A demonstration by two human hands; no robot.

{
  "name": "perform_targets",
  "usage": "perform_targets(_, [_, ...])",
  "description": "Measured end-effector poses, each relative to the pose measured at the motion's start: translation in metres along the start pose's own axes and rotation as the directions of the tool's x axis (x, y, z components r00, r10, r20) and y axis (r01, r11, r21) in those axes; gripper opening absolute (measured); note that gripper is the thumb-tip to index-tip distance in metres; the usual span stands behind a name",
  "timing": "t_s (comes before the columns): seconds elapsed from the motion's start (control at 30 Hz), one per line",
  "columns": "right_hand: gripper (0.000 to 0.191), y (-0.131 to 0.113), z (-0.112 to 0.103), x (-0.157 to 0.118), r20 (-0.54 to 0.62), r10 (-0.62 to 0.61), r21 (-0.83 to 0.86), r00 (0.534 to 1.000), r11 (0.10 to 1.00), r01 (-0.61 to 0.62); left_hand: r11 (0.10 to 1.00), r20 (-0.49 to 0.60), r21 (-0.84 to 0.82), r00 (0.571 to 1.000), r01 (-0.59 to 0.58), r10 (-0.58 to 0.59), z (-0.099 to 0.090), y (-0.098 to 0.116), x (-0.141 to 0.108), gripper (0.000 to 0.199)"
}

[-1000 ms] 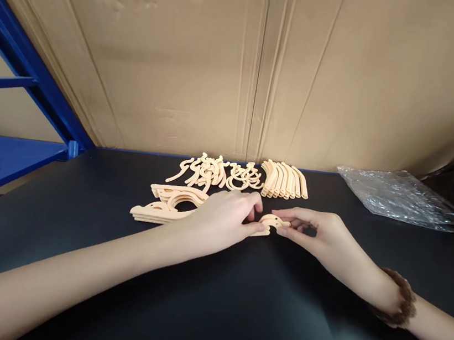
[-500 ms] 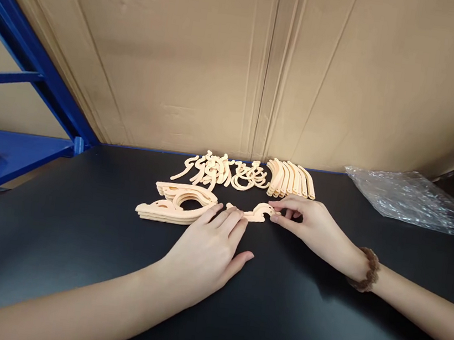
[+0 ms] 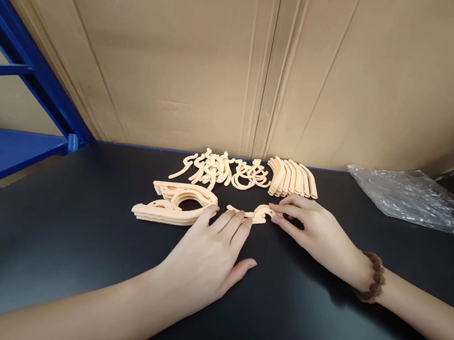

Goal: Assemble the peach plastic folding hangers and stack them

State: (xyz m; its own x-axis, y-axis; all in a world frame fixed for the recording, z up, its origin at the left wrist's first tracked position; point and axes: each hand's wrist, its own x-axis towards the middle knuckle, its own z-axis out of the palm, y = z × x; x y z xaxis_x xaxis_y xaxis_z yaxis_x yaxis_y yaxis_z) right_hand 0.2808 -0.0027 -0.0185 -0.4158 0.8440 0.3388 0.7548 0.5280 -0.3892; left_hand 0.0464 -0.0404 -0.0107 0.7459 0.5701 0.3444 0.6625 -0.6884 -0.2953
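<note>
Stacked frames (image 3: 166,216) sat left, apparently finished; loose hooks (image 3: 213,169) and curved strips (image 3: 292,180) lay behind, unused. Partial piece (image 3: 261,213) was mid-table: right hand (image 3: 320,227) pinched its end, left hand (image 3: 208,251) spread, fingertips on it. Plastic bag (image 3: 411,200) lay crumpled at far right, contents unclear.

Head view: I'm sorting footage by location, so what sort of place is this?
Probably a work or packing corner in a workshop or storeroom: a blue metal frame stands beside the black tabletop, cardboard covers the back, and matching pale parts lie in groups.
</note>
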Motion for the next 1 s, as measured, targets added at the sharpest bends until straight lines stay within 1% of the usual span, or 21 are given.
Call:
perform_targets(0.07, [0.028, -0.0007, 0.0002, -0.0007, -0.004, -0.011, -0.033, 1.0, 0.999, 0.011, 1.0, -0.029, -0.004, 1.0, 0.001, -0.001, 0.0014, -0.0005, -0.0012, 0.051])
perform_targets(0.17, [0.027, -0.0008, 0.0006, -0.001, -0.007, -0.024, -0.064, 1.0, 0.998, 0.024, 1.0, -0.044, -0.011, 0.999, 0.009, -0.01, 0.0024, -0.0014, -0.0027, 0.054])
perform_targets(0.37, [0.026, -0.0003, 0.0016, -0.001, -0.019, -0.042, -0.083, 0.999, 0.996, 0.04, 0.997, -0.018, -0.058, 0.999, 0.048, -0.049, 0.0024, -0.0013, -0.0026, 0.056])
perform_targets(0.53, [0.026, -0.0033, 0.0004, -0.0011, -0.031, -0.039, -0.068, 0.999, 0.997, 0.037, 0.996, 0.035, -0.069, 0.998, 0.047, -0.045, 0.0017, -0.002, -0.0029, 0.059])
perform_targets(0.7, [0.029, -0.0002, 0.001, -0.0015, -0.125, 0.002, -0.037, 0.992, 0.999, -0.007, 0.996, 0.045, -0.076, 0.998, 0.053, -0.05, 0.0007, -0.0034, -0.0031, 0.059])
perform_targets(0.8, [0.027, 0.0008, 0.0008, -0.0012, -0.165, 0.016, -0.026, 0.986, 0.999, -0.021, 0.996, 0.041, -0.079, 0.998, 0.049, -0.046, 0.0007, -0.0036, -0.0023, 0.059])
perform_targets(0.87, [0.021, -0.0014, 0.0, -0.0009, -0.153, 0.0, -0.027, 0.988, 1.0, -0.005, 0.996, 0.041, -0.084, 0.998, 0.041, -0.038, 0.001, -0.0036, -0.0017, 0.058])
perform_targets(1.0, [0.009, -0.0077, -0.0011, -0.0008, -0.093, -0.074, -0.044, 0.993, 0.997, 0.07, 0.994, 0.045, -0.1, 0.999, 0.036, -0.031, 0.002, -0.0033, -0.0014, 0.057])
